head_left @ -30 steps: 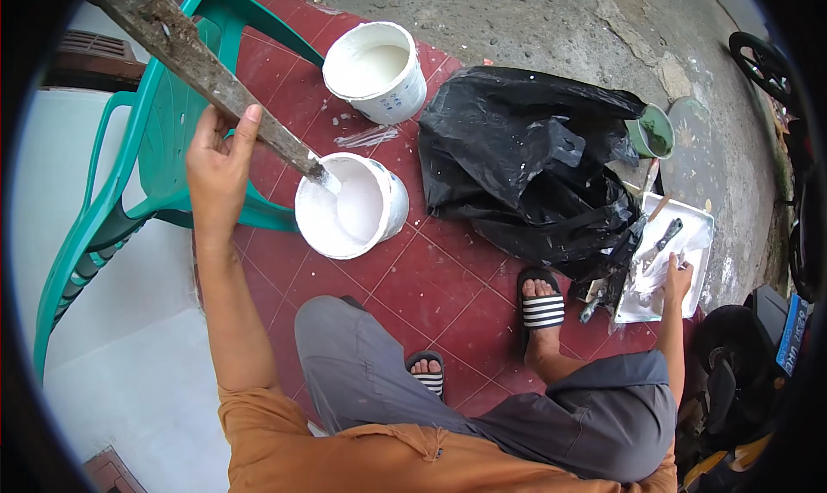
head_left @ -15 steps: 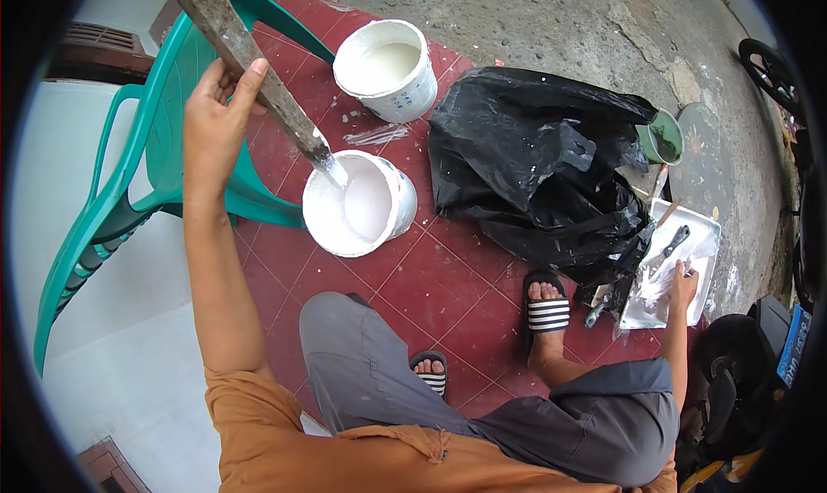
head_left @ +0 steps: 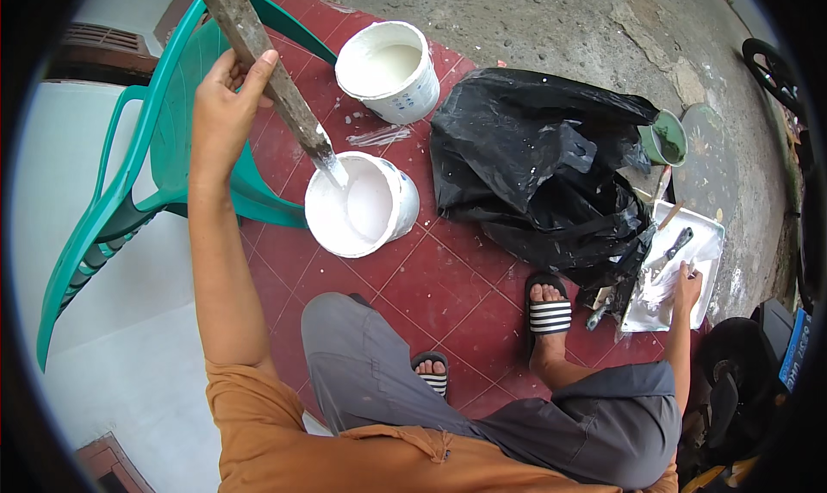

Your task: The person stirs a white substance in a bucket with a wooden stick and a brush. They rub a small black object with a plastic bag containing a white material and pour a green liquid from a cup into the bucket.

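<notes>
My left hand (head_left: 226, 118) is wrapped around a long, weathered wooden stick (head_left: 289, 101), thumb along its near side. The stick slants down to the right, and its white-coated lower end reaches into a white bucket (head_left: 402, 204) of white paint (head_left: 366, 209). Far to the right, my right hand (head_left: 687, 290) has its fingers closed over a white paint tray (head_left: 708, 234) smeared with white. Whatever those fingers hold is too small to make out. Beside them in the tray lies a dark-handled tool (head_left: 680, 242), perhaps a scraper or brush.
A second white bucket (head_left: 413, 102) holds pale liquid. Black plastic sheeting (head_left: 491, 140) lies crumpled between buckets and tray. A green plastic chair (head_left: 177, 140) stands at left, a green pail (head_left: 670, 140) at right. Red tiles (head_left: 439, 277) meet rough concrete (head_left: 534, 28). A motorbike (head_left: 732, 355) is lower right.
The upper part of the stick and my left hand have shifted slightly to the right. The stick's lower end stays in the bucket. My right hand has barely moved.
</notes>
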